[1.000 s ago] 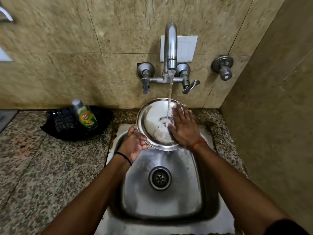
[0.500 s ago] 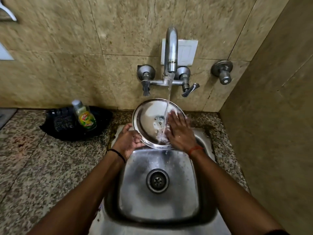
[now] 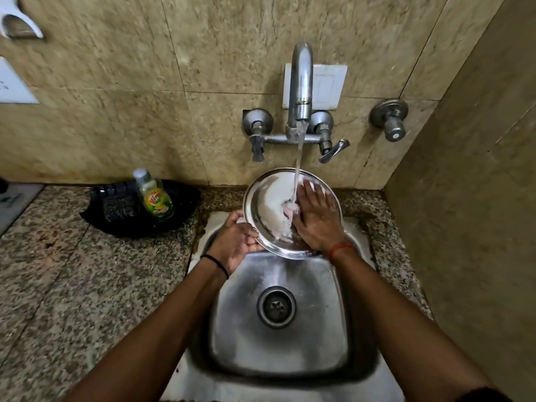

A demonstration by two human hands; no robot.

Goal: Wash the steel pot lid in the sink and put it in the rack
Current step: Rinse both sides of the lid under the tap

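A: Where is the round, shiny steel pot lid (image 3: 266,210)?

B: Tilted over the back of the square stainless steel sink (image 3: 278,343), under the stream from the wall-mounted chrome tap (image 3: 301,91). The left hand (image 3: 236,245) pinches its lower-left rim; the right hand (image 3: 314,220) lies flat on its face, fingers spread.

A: How will it handle?

B: Stiff, thin and probably light, but soapy, so likely slippery. I'd grip the rim firmly. No rack is in view.
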